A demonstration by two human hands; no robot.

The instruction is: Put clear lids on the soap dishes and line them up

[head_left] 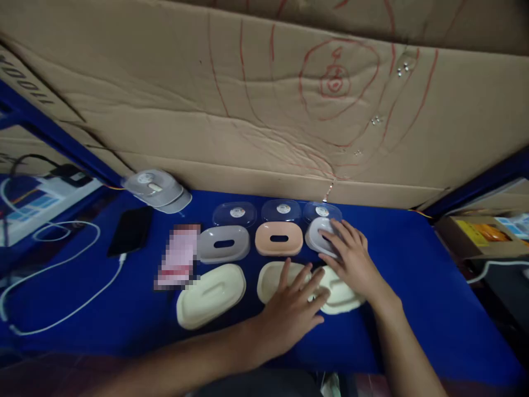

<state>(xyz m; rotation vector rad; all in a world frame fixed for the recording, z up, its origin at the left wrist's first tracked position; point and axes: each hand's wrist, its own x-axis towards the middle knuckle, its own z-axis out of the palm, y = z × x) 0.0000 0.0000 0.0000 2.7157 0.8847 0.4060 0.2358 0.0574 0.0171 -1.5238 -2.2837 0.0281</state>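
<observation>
Near the back edge of the blue desk we rest our left hand flat, grip released, on the middle cream tray, while our right hand, fingers spread and clenching nothing, touches the grey tray, apparently to keep the rows aligned.

A pixelated pink patch is unreadable; hands hide the right-hand cream lids.

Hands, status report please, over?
Left hand flat on middle cream tray. Right hand on grey slotted tray. Nothing gripped.
</observation>
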